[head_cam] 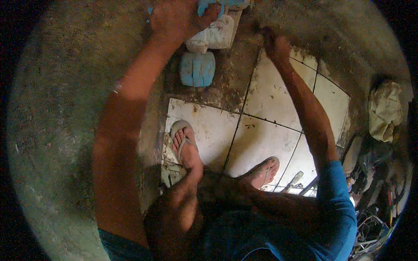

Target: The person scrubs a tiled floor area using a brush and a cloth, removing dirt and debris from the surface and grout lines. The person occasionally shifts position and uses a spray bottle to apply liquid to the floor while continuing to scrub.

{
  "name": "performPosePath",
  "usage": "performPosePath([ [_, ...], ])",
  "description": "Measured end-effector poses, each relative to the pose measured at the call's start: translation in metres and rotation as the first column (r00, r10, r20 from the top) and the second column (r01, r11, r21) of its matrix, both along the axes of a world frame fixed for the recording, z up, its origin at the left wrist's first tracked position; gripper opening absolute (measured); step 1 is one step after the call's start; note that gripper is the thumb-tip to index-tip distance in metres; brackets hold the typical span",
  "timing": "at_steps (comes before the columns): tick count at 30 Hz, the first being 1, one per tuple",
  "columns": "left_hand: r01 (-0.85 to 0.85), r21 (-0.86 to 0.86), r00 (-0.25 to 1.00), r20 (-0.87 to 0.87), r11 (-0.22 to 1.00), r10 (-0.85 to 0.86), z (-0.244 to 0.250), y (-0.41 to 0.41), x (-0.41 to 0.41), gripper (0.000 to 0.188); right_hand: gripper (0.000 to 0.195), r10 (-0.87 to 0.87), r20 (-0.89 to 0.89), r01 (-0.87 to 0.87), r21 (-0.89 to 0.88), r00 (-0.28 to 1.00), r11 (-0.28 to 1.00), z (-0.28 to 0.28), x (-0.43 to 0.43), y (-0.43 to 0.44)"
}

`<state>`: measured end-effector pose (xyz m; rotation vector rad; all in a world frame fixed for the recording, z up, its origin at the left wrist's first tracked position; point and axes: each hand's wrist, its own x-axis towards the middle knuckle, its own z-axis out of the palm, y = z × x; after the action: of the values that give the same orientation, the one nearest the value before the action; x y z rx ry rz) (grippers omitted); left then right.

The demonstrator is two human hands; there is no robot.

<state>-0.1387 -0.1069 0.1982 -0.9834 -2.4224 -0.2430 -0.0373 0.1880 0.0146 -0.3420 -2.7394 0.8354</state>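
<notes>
My left hand (179, 18) is at the top edge of the view, partly cut off. Its thumb stretches over something blue (205, 7), perhaps plastic; whether the hand grips it is hidden. Just below are a dirty white plastic container (222, 34) and a stained blue plastic container (198, 69) on the floor. A smaller whitish piece (197, 46) sits between these two. Further right, my right hand (276, 45) reaches over the dark, grimy floor beyond the tiles. Its fingers are in shadow and blurred, so I cannot make out whether they hold anything.
Stained white tiles (269, 143) lie under my sandalled feet (186, 143). A rough, mottled wall or floor surface (62, 124) fills the left side. On the right are a crumpled pale cloth or sack (385, 111) and a tangle of cables and clutter (372, 231).
</notes>
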Motion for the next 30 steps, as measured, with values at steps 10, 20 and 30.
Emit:
performPosePath([
  [10,-0.033,-0.054,0.998,0.052,0.998,0.036,-0.001,0.000,0.000,0.078,0.028,0.048,0.162,-0.054,0.034,0.986,0.998,0.010,0.022,0.048],
  [20,-0.058,-0.092,0.995,0.071,0.994,0.065,-0.005,0.002,0.002,0.075,0.024,0.085,0.176,-0.085,-0.009,0.981,0.996,0.011,0.048,0.082],
  [30,-0.016,-0.045,0.989,-0.148,0.999,0.009,-0.020,-0.008,-0.011,0.069,0.025,0.312,0.205,-0.308,-0.052,0.928,0.950,0.020,0.056,0.060],
])
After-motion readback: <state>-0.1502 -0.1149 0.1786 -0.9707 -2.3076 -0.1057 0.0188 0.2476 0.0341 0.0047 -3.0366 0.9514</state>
